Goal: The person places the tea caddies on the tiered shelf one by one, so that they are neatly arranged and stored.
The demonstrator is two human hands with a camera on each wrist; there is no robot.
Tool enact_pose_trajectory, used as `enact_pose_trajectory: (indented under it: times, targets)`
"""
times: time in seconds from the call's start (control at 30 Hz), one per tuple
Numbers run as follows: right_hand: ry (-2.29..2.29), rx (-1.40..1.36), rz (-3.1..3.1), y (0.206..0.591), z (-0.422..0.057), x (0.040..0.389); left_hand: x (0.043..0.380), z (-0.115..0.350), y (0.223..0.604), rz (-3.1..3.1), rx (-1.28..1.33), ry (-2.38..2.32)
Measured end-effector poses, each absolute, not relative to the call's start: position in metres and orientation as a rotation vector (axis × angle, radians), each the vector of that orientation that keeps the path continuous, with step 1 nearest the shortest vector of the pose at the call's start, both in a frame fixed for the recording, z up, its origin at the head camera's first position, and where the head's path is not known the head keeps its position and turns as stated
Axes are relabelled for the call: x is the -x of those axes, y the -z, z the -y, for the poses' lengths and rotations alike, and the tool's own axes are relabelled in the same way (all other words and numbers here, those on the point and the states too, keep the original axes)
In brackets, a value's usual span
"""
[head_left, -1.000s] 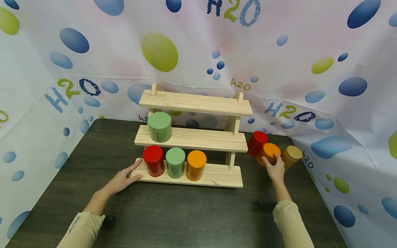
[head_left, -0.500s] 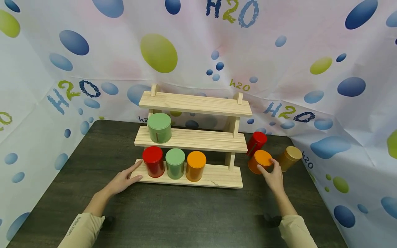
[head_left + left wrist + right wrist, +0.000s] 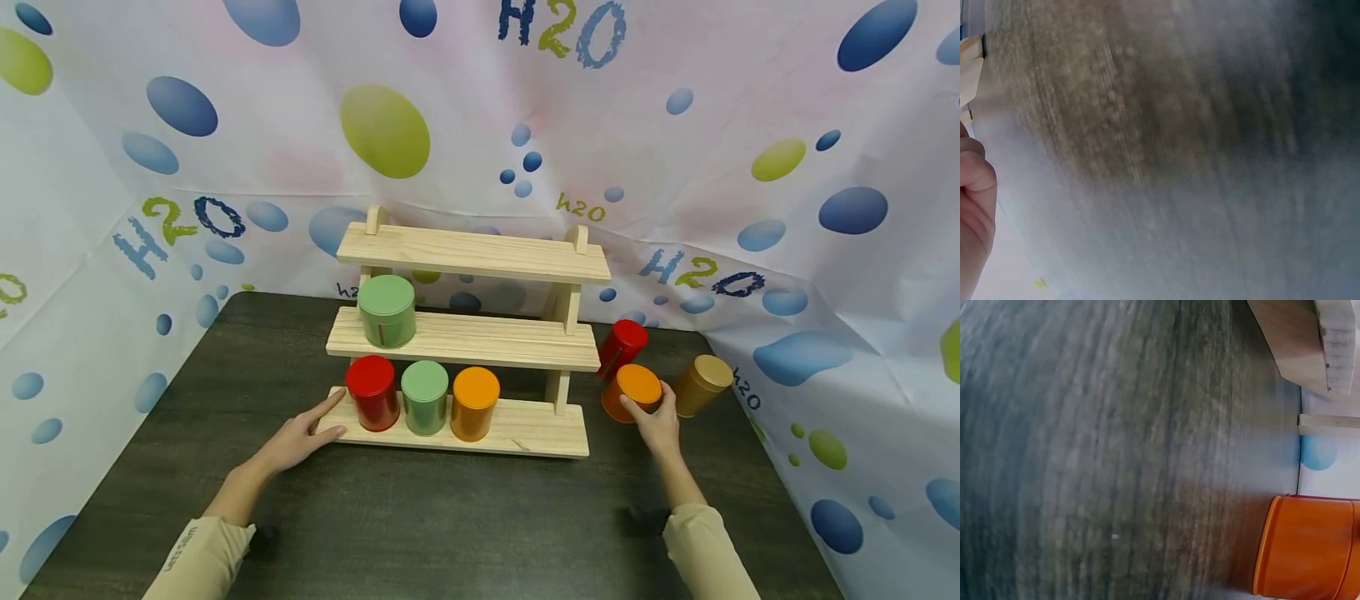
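In the head view, my right hand (image 3: 657,423) grips a short orange canister (image 3: 630,392) on the table, thumb at its front and fingers at its right. That canister (image 3: 1307,547) also shows at the right wrist view's lower right. Just behind it a red canister (image 3: 624,346) leans over, and a gold canister (image 3: 703,383) tilts to the right of the hand. My left hand (image 3: 292,442) holds the left end of the bottom board of a wooden shelf (image 3: 540,425), thumb at the front corner, index finger at the back. The left wrist view shows curled fingers (image 3: 975,169) at its left edge.
On the bottom board stand a red canister (image 3: 372,396), a slim green canister (image 3: 425,400) and a tall orange canister (image 3: 474,406). A wider green canister (image 3: 387,312) sits on the middle board's left. The dark table (image 3: 450,525) meets a printed curtain (image 3: 480,125) behind.
My right hand has drawn the short orange canister left and toward me, away from the gold canister, which still tilts. My left hand stays at the shelf's end.
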State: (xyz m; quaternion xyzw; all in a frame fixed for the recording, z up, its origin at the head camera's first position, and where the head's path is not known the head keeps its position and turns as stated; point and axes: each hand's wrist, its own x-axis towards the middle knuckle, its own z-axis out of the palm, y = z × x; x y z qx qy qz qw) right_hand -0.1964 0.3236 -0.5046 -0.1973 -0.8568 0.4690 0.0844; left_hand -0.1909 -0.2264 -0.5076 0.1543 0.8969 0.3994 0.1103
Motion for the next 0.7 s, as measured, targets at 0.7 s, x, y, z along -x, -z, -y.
enact_pose_trajectory:
  times: [0.7]
  targets:
    - [-1.474,0.425,2.334,0.487,-0.317,0.196,0.194,0.227,0.510,-2.618,-0.410,-1.169]
